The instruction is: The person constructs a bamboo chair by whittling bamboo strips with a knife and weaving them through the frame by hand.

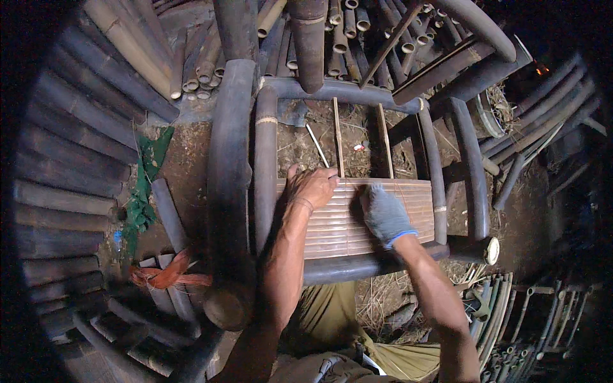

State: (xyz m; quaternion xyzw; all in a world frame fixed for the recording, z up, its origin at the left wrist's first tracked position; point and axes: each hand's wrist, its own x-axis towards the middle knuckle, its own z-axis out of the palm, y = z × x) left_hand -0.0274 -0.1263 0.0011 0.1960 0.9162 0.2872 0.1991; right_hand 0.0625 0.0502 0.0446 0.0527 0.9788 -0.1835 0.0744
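Note:
A seat panel of narrow brown bamboo slats (329, 237) fills the near part of a dark bamboo chair frame (265, 137) in front of me. Two thin lengthwise strips (384, 137) cross the open far part of the frame. My bare left hand (311, 187) is closed with its fingers curled over the far edge of the slats, by the left strip. On the right, my right hand (385, 214) wears a grey knitted glove with a blue cuff. It is closed in a fist on the slats near the right strip; what it may hold is hidden.
Thick dark bamboo poles (231, 147) rise close on the left and at the right. Stacked bamboo lengths (70, 159) line the left side, with more piled behind the frame. Green netting (143, 191) and orange-red twine (169, 276) lie on the left. Straw litters the earth floor.

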